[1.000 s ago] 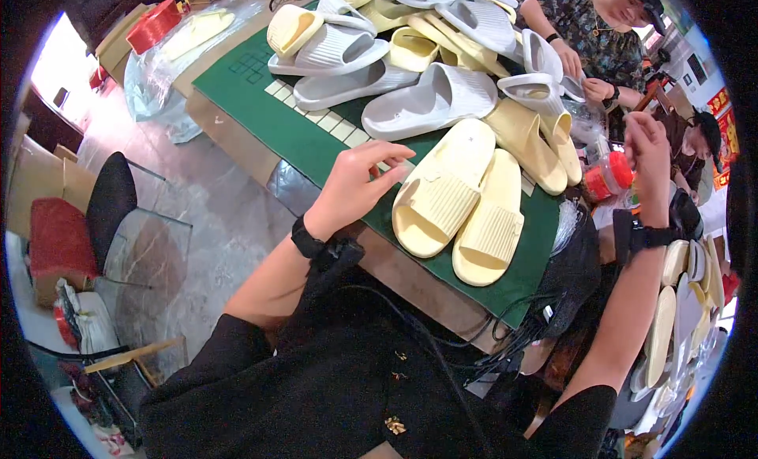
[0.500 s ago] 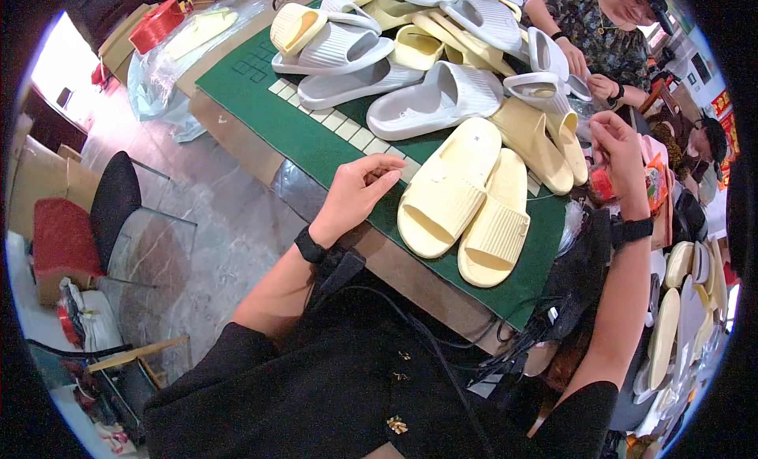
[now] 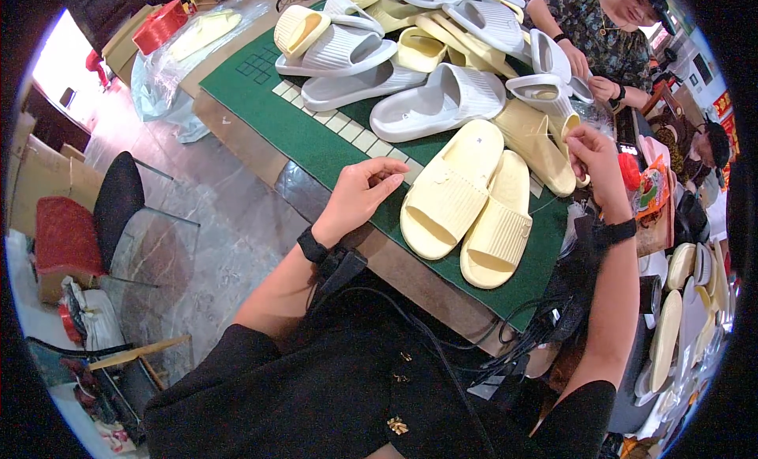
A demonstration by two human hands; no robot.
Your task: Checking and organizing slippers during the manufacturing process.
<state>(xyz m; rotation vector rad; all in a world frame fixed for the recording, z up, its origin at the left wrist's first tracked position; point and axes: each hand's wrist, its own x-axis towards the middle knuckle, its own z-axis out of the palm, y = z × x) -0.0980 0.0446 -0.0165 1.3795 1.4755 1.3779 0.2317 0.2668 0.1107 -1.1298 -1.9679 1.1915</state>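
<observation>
A pale yellow slide slipper (image 3: 454, 186) lies beside its mate, a second yellow slipper (image 3: 499, 236), at the near end of the green mat (image 3: 260, 111). Left of the pair, my left hand (image 3: 359, 192) hovers over the mat edge, fingers loosely bent, thumb apart, nothing visible in it. My right hand (image 3: 596, 163) is raised on the right, fingertips pinched together. A thin, pale looped strand (image 3: 539, 129) runs from near its fingertips, in front of a darker yellow slipper (image 3: 533, 147). Exactly what the fingers grip is too small to see well.
Grey and yellow slippers (image 3: 438, 103) are heaped across the far part of the mat. A co-worker's hands (image 3: 604, 88) work at the far right. More slippers (image 3: 667, 332) pile up at the right. Dark cables (image 3: 513, 348) hang near the table's front corner. A chair (image 3: 118, 214) stands left.
My right hand has moved left and slightly down, toward the slippers, and the thin strand now shows beside it. My left hand and the yellow pair have barely moved.
</observation>
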